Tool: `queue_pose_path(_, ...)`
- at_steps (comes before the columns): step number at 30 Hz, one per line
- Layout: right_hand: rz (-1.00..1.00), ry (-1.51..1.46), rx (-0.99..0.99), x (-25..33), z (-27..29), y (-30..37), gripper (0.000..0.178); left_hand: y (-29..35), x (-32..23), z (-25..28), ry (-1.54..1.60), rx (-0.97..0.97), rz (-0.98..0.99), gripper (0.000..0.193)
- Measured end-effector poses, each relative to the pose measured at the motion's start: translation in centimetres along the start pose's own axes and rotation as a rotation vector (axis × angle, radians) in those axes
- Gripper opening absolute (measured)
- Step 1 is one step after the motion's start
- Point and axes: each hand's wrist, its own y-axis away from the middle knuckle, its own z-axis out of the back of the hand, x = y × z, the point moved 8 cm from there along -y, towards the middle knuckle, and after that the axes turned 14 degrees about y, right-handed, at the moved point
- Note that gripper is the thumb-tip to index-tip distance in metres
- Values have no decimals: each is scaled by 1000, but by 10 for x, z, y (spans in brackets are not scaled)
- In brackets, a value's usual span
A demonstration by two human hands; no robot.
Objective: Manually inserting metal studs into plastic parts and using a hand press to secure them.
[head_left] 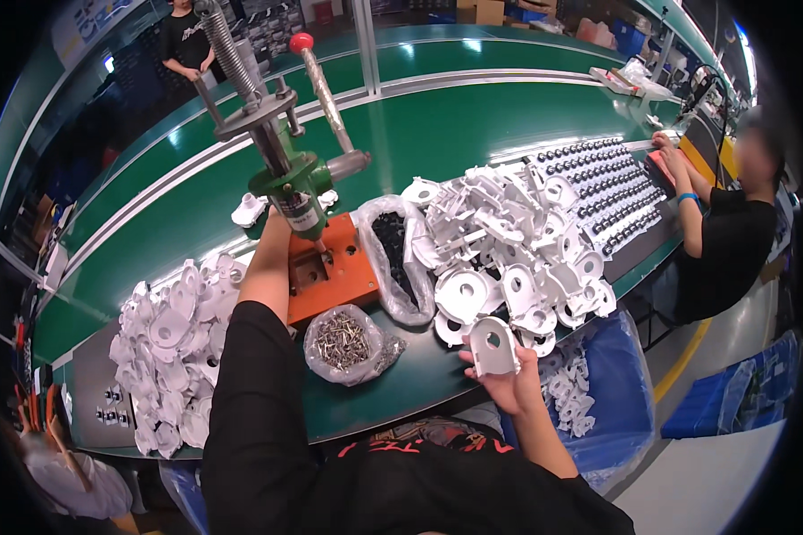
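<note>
At lower centre, the right hand (514,383) has fingers clamped on a white plastic part (493,348), rounded end toward the frame's top, long axis nearly upright. Upper left, the green press (305,175) (print on its white label (305,220) is illegible) mostly hides the left hand (278,219); its fingers I cannot tell.

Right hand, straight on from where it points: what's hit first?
Likely the near edge of the white pile, met first by the white part in the right hand. Height above the table is unclear, so it might pass over.
</note>
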Motion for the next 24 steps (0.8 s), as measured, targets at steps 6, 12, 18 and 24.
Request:
queue_pose_path(6, -109, -31, 51, -15, -9, -10, 71, 31, 23, 101, 1543, -286, 280, 30)
queue_pose_path(12, -103, 84, 233, -22, -44, -16, 77, 131, 114, 355, 2086, -367, 1047, 27)
queue_pose_path(18, 244, 414, 290, 7, -111, -51, 75, 203, 16, 509, 2406, -178, 696, 24)
queue_pose_path(24, 376, 445, 333, 11, -170, -45, 77, 218, -37, 551, 2644, -278, 541, 27)
